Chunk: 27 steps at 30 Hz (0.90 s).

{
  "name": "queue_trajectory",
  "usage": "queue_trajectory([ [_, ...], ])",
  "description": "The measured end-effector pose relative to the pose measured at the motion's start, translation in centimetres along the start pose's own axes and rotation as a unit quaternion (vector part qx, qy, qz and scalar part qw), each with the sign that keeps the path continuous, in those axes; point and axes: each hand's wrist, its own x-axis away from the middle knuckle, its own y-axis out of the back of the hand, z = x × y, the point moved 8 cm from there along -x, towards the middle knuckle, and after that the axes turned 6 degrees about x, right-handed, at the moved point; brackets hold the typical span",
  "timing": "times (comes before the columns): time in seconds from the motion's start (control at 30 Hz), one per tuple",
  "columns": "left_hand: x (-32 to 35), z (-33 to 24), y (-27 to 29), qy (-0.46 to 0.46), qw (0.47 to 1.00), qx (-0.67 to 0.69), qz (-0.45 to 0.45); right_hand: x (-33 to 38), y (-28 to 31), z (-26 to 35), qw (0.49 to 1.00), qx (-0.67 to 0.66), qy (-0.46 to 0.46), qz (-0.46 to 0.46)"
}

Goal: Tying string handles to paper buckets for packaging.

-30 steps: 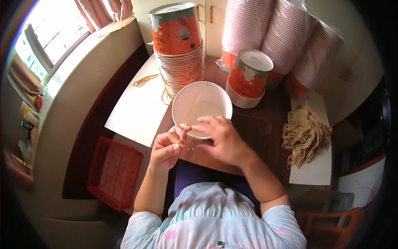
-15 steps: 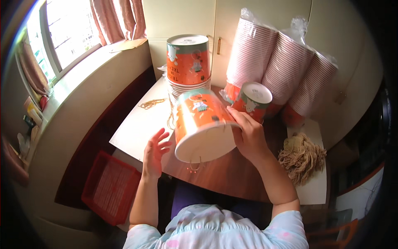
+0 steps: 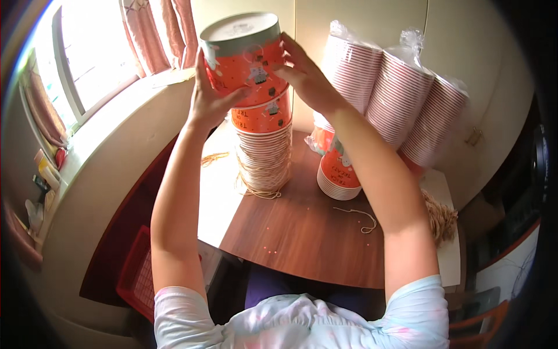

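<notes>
Upper centre: left hand [image 3: 210, 102] and right hand [image 3: 302, 72], fingers spread, clasp one orange bucket [image 3: 244, 55] atop one stack [image 3: 264, 148]; three wrapped cup stacks [image 3: 395, 93] upper right.

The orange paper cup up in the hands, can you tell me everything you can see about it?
The orange paper cup is upside down, its round white base facing up, with small cartoon pictures printed on its orange wall. It looks like thin card. The left hand and the right hand grip it on opposite sides. It sits at the top of the tall stack of matching upturned cups on the brown wooden table.
</notes>
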Motion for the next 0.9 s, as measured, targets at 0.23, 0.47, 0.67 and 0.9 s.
queue_trajectory([
  [0.23, 1.3, 7.1, -3.2, 0.045, 0.996, -0.068, -0.027, 2.5, 0.7, -9.9, 0.990, 0.037, -0.135, 0.003],
  [0.47, 5.4, 9.5, -2.6, 0.132, 0.987, -0.091, -0.030, 11.3, 4.0, -8.6, 0.890, 0.338, -0.294, 0.081],
  [0.67, 13.5, 0.0, -12.2, -0.167, 0.946, -0.254, -0.109, 20.9, 10.0, -9.0, 0.779, 0.614, -0.125, -0.031],
  [0.9, 22.6, 8.9, -26.8, 0.220, 0.968, -0.076, 0.094, 19.7, 10.8, -10.4, 0.879, 0.443, -0.130, -0.118],
])
